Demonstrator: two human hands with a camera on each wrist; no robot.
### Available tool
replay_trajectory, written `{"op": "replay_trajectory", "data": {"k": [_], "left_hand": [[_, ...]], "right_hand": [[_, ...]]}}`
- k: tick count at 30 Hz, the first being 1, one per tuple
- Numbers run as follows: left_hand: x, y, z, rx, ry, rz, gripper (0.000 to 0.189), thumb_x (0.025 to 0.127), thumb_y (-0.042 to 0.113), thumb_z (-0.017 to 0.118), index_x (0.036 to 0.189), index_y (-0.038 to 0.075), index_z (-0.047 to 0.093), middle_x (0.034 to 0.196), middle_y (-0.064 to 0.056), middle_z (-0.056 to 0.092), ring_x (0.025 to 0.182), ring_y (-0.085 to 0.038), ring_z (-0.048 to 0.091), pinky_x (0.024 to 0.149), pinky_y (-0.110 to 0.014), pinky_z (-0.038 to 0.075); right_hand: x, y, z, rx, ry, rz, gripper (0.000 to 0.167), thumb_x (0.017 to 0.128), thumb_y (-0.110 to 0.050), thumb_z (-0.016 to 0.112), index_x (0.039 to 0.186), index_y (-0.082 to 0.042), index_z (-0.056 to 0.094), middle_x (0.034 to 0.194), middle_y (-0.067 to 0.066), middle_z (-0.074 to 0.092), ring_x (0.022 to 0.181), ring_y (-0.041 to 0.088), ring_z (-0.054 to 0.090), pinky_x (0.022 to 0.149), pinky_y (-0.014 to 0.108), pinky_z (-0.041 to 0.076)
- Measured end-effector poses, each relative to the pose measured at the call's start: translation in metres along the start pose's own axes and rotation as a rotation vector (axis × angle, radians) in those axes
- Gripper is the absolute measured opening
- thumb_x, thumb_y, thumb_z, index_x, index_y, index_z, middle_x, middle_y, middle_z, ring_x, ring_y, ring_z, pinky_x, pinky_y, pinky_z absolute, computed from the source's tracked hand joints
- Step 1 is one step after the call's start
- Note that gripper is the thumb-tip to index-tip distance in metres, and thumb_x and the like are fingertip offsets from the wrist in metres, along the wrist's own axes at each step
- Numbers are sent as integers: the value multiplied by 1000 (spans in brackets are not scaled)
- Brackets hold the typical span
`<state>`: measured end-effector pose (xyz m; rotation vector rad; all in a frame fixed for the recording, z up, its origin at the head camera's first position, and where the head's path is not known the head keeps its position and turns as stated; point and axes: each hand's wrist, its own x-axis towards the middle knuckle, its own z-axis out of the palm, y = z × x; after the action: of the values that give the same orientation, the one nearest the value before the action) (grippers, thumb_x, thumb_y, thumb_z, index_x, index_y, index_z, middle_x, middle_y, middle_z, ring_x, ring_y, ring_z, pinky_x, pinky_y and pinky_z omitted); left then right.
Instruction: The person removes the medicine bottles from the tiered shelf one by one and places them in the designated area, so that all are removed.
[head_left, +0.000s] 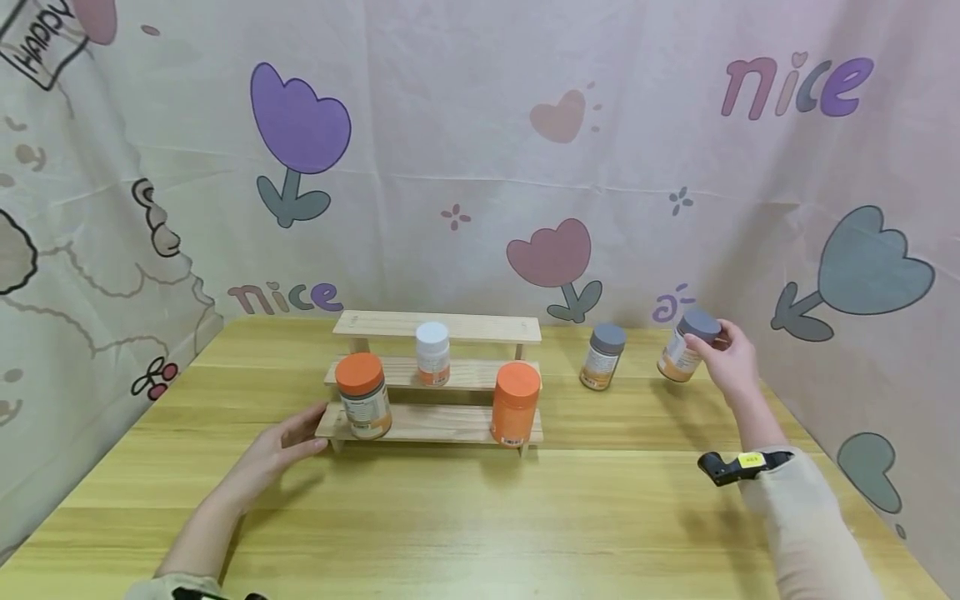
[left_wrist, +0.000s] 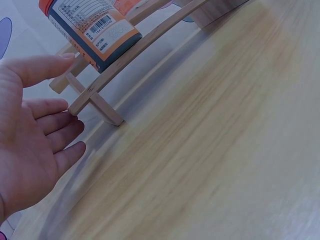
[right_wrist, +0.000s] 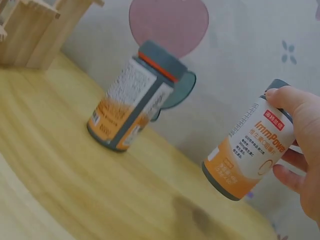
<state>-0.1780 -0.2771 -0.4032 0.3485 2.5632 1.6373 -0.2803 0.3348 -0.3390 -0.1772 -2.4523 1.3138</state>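
Observation:
My right hand (head_left: 729,363) grips a supplement bottle (right_wrist: 245,155) with a grey lid and a white and orange label, thumb and fingers round its upper part. The bottle is tilted, and a shadow lies on the table below it in the right wrist view. A similar grey-lidded bottle (head_left: 601,358) stands on the table to its left. My left hand (head_left: 281,450) is at the left end of a three-step wooden rack (head_left: 442,423), fingers loosely extended with the fingertips right at the lowest step's end. An orange-lidded jar (left_wrist: 95,30) stands on that step close to the hand.
A fully orange bottle (head_left: 515,404) stands at the right of the rack's lowest step, and a small white-lidded bottle (head_left: 432,354) on the middle step. Behind the wooden table (head_left: 480,517) hangs a printed cloth (head_left: 450,125), which also borders both sides.

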Motion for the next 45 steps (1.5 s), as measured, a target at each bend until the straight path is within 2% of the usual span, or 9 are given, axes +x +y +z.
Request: {"op": "replay_trajectory", "data": {"k": [4,11,18,27,36,41,45], "left_hand": [[1,-1,1,-14,-3,0,65,93,21,55,144,-6,23,144,-28,27,131,-41,26,90,-12,33],[1,-2,2,-39,-11,5,65,94,20,55,143,-6,22,144,-29,26,131,-41,27,89,-10,33],[1,-4,2,-52,-10,5,65,93,19,55,143,-7,22,145,-29,25,131,-42,25,88,-8,32],[2,-5,1,-51,-13,14,65,93,19,54,143,-7,22,144,-30,26,129,-42,29,88,-9,33],[2,-3,0,-57,-19,3,66,93,19,55,144,-6,21,145,-29,24,132,-42,23,88,-7,31],[2,-2,-1,-57,-16,4,66,93,20,55,144,-6,21,145,-29,24,132,-42,22,87,-7,31],[2,-2,-1,-56,-19,9,65,94,19,54,144,-6,21,145,-29,24,132,-42,23,88,-8,32]], "right_hand": [[-3,10,1,-24,15,17,71,91,-39,54,141,5,27,135,27,39,118,38,40,92,45,40],[-5,26,6,-24,13,57,75,91,-41,54,143,4,23,138,29,35,121,41,38,97,53,35],[-3,39,13,-43,38,19,66,90,-36,58,139,3,34,131,26,41,115,38,44,90,46,41],[-5,37,14,-62,66,21,65,89,-37,59,136,2,37,130,25,44,111,35,45,82,34,41],[-6,37,15,-79,72,17,66,90,-36,58,136,6,36,127,28,45,110,37,46,87,42,40],[-6,36,14,-86,71,-1,67,90,-38,57,135,7,36,124,29,47,108,36,46,83,35,40],[-7,33,13,-59,81,25,70,89,-41,57,137,6,35,125,28,47,107,33,47,82,33,41]]}}
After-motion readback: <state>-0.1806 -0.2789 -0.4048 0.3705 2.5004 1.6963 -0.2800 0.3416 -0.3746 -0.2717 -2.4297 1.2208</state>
